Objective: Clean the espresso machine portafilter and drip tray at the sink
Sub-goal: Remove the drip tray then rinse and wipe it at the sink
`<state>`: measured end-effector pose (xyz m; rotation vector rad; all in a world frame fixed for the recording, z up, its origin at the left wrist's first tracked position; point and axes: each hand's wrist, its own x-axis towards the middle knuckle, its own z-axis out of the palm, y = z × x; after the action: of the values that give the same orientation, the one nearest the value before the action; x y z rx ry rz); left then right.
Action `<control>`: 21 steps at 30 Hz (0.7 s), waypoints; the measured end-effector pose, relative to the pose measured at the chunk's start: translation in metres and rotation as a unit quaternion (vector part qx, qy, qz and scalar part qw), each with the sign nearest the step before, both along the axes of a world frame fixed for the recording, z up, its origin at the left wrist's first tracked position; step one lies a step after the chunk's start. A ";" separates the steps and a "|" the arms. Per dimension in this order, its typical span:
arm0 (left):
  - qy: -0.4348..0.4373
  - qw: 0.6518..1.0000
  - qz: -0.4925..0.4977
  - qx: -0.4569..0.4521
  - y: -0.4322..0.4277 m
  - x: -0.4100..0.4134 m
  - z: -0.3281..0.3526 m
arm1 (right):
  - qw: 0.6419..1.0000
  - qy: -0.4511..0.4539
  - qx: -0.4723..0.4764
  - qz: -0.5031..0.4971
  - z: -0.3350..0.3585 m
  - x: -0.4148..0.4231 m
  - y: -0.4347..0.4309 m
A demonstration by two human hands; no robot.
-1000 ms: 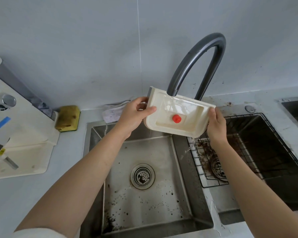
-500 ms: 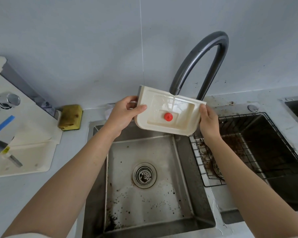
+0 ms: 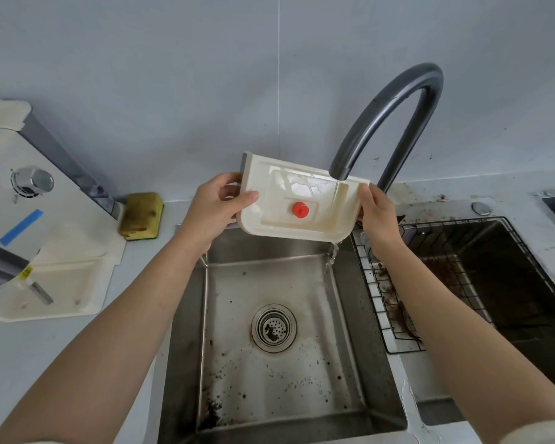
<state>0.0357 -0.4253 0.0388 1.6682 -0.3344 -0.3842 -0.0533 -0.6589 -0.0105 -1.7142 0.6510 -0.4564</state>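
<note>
A cream plastic drip tray [image 3: 269, 219] with a red float knob [image 3: 300, 209] is held tilted over the steel sink [image 3: 279, 373], under the grey arched tap [image 3: 394, 107]. My left hand [image 3: 215, 209] grips its left edge, thumb on the inside. My right hand [image 3: 377, 216] grips its right edge. A thin stream of water falls from the spout into the tray's right side and pours off its lower right corner into the basin. The basin floor is speckled with coffee grounds around the drain [image 3: 273, 328]. No portafilter is in sight.
A cream espresso machine [image 3: 48, 257] stands on the counter at left, with a yellow-green sponge [image 3: 141, 216] behind it. A wire rack [image 3: 394, 315] dirty with grounds sits over the second basin [image 3: 500, 283] at right. Brown splashes mark the counter near the tap base.
The tray has shifted left under the spout, so the stream now lands on its right side, and water now spills off its lower right corner. Both hands keep their grip.
</note>
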 end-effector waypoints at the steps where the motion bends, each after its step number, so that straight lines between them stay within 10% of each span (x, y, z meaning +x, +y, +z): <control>1: -0.008 1.000 -0.001 0.002 0.001 0.000 0.001 | 1.000 -0.004 0.001 0.003 0.000 0.001 0.001; 21: -0.153 0.985 -0.018 0.081 -0.009 -0.030 0.039 | 0.978 -0.077 0.183 0.060 -0.018 -0.006 0.003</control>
<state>0.0056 -0.4345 0.0774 1.8852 -0.5749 -0.1838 -0.0591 -0.6563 -0.0288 -1.3457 0.4811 -0.3551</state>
